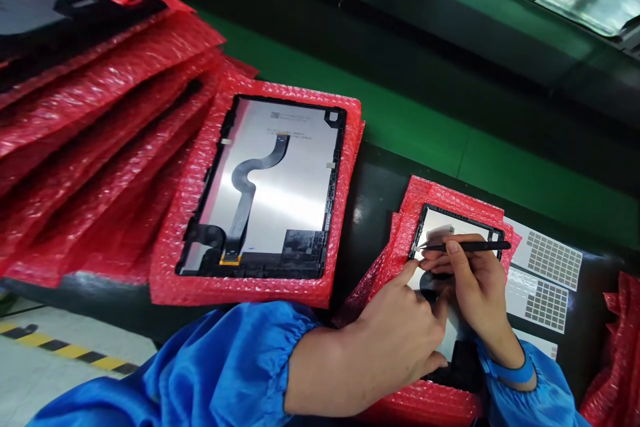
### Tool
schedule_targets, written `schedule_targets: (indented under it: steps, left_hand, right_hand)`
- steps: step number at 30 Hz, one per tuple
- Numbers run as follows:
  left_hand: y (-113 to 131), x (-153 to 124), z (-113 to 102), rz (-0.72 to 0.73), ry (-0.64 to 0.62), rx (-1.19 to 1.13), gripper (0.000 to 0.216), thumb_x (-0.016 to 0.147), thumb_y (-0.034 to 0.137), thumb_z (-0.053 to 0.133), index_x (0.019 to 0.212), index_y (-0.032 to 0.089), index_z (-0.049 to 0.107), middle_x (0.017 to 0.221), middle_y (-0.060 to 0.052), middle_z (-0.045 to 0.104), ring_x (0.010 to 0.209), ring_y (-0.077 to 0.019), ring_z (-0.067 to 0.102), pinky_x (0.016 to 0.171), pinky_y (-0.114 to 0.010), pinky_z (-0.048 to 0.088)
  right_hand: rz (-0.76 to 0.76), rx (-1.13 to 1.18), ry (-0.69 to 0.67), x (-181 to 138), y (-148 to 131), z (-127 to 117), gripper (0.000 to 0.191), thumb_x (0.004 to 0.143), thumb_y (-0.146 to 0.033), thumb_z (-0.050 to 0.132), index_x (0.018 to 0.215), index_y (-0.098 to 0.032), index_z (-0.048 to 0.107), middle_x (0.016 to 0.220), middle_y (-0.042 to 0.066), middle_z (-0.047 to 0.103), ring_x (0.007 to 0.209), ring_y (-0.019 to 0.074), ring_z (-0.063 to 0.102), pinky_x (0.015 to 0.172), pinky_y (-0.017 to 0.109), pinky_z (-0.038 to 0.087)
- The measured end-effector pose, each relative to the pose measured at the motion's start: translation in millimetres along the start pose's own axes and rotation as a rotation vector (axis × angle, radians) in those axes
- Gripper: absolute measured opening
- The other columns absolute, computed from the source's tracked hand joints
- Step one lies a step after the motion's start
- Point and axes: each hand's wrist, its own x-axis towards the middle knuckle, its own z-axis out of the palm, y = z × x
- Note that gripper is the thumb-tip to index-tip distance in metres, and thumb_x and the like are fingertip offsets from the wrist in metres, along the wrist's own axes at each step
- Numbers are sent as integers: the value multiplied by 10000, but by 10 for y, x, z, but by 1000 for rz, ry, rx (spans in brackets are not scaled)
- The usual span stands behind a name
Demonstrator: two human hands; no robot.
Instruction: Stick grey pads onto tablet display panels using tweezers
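A tablet back panel (463, 223) with a silvery inside lies on red bubble wrap (435, 195) at the lower right. My right hand (475, 287) grips black tweezers (470, 246) whose tip touches a small strip near the panel's left edge. My left hand (385, 340) rests on the panel, its index finger stretched out and pressing beside the tweezer tip, the other fingers curled. Both arms wear blue sleeves.
A second panel (280, 180) with a black flex cable lies on red wrap in the middle. Several red-wrapped panels (90, 120) are fanned out at the left. Sheets of small grey stickers (547, 260) lie right of my hands. A green conveyor belt (430, 127) runs behind.
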Motion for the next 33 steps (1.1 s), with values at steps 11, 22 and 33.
schedule_targets:
  steps: [11, 22, 33]
  left_hand:
    - [-122, 25, 12, 4, 67, -31, 839, 796, 858, 664, 1105, 85, 766, 650, -99, 748, 671, -313, 718, 1176, -566, 324]
    - [-229, 79, -87, 50, 100, -197, 583, 909, 669, 667, 1068, 115, 751, 840, -122, 795, 952, -321, 761, 1161, -505, 411]
    - [-308, -201, -151, -713, -35, -219, 223, 1084, 287, 377, 1105, 162, 560, 888, -100, 735, 752, -280, 736, 675, -388, 525]
  right_hand:
    - [21, -11, -27, 3, 8, -1, 289, 1018, -508, 691, 1063, -224, 673, 843, 46, 816, 723, 211, 815, 658, 321, 694]
    - [-20, 135, 31, 45, 25, 11, 312, 1001, -524, 704, 1023, -216, 660, 808, 38, 816, 678, 201, 817, 590, 286, 680]
    - [-170, 179, 280, -319, 218, -648, 333, 961, -517, 761, 965, -196, 674, 771, 70, 811, 616, 252, 806, 575, 353, 683]
